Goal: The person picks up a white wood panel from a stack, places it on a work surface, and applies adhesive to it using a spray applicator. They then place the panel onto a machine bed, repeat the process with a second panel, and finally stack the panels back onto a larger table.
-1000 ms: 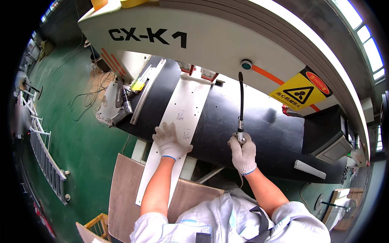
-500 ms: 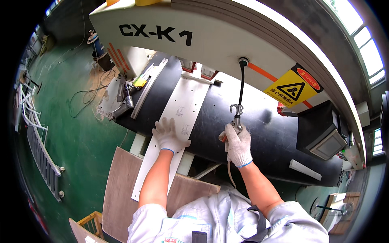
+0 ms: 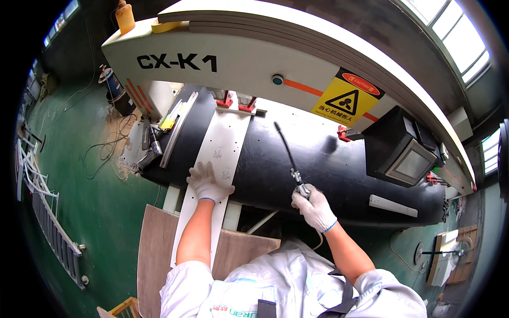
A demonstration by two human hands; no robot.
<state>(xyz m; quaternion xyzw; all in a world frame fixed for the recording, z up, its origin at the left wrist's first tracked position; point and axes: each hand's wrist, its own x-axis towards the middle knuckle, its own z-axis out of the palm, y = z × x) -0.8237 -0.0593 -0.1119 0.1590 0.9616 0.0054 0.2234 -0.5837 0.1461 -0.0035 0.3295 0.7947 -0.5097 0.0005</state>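
Observation:
My left hand [image 3: 205, 183], in a white knit glove with a blue cuff edge, lies flat with fingers spread on a long white panel [image 3: 225, 132]. The panel has small holes and faint pencil marks. It runs from the machine's red-and-white clamps across the black bed [image 3: 281, 153]. In my gloved right hand [image 3: 315, 208] is an air blow gun [image 3: 300, 183], gripped by its handle. Its long black nozzle points up and slightly left over the bed, and a pale hose trails below the hand.
A beige machine beam [image 3: 233, 66] with a yellow warning label [image 3: 347, 97] spans the far side. A screen box [image 3: 405, 153] hangs at right. A drill [image 3: 151, 151] rests on the bed's left end. Another white strip [image 3: 393, 205] lies right. A brown board [image 3: 159, 238] is near me.
The blow gun's nozzle has swung to the left and no longer overlaps the round button on the beam. My left hand stays flat on the panel. The whole view has shifted.

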